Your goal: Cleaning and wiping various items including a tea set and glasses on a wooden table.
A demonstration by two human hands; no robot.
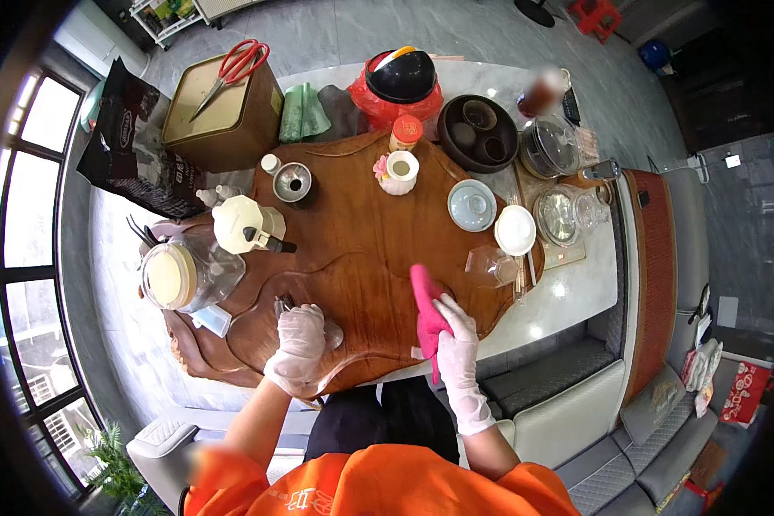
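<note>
On the left, my left hand [301,338], in a thin see-through glove, closes around a small object with dark and clear parts, mostly hidden by the fingers. My right hand [455,335], gloved too, holds a pink cloth [431,316] above the near edge of the carved wooden tea table [361,290]. Beyond my left hand stands a cream moka pot [240,224] with a black handle. A clear octagonal dish [487,267] lies to the right of the cloth, near a white bowl [515,229] and a pale blue lidded bowl [471,205].
At the left are a glass jar with a cream lid [171,276] and a light blue box [213,320]. Red-handled scissors [238,62] lie on a large tin [200,103]. Farther back are a white vase [400,173], a dark round tray [448,132] and glass pots [550,147].
</note>
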